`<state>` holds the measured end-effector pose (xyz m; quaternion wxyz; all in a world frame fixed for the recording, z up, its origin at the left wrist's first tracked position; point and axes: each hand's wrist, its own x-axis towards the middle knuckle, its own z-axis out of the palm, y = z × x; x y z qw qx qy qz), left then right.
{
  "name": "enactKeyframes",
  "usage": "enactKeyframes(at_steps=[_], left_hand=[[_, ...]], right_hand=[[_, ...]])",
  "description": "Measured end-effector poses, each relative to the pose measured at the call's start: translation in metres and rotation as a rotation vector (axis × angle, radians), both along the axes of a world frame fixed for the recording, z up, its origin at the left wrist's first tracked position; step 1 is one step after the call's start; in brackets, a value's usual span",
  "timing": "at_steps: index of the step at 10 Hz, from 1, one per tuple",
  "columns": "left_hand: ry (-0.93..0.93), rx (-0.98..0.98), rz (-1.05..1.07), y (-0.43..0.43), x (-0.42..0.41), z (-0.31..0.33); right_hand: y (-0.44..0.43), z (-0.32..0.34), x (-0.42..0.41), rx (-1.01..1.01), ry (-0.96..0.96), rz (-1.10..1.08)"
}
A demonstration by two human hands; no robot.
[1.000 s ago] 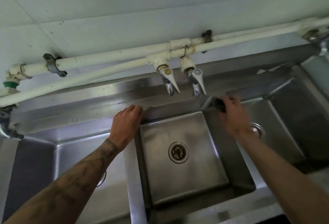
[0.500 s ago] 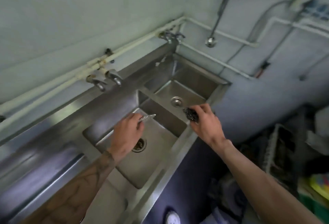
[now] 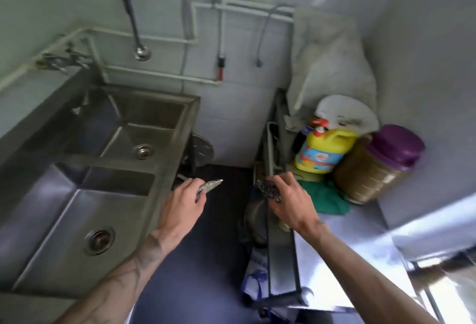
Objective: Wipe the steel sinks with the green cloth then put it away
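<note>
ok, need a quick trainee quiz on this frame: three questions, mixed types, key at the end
1. True or false: the green cloth is in the right hand.
2. What does the left hand pinch? A) a silvery scrap B) a spoon C) a cup
3. Fill in: the green cloth lies beside the yellow bottle and a jar with a ____ lid.
Key: 1 false, the right hand holds a dark scourer; 2 A; 3 purple.
</note>
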<state>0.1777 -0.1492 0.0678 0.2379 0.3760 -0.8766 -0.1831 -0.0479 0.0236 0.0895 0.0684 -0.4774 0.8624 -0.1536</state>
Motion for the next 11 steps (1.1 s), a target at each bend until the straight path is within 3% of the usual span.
enactKeyframes(at_steps=[5, 7, 9, 11], left_hand=[[-0.142, -0.147, -0.366, 0.184, -0.201, -0.062], [-0.214, -0.142, -0.418, 0.238, -0.209, -0.111], [-0.271, -0.021, -0.453, 0.257, -0.201, -0.142], [-0.336, 0.104, -0.479, 0.248, -0.204, -0.127]], right_hand=[[0.200, -0.089, -0.142, 0.111, -0.099, -0.162], [0.228, -0.121, -0.145, 0.214, -0.064, -0.145], [0.230, -0.137, -0.140, 0.181, -0.037, -0.126], [0.224, -0.125, -0.134, 0.107, -0.023, -0.106]])
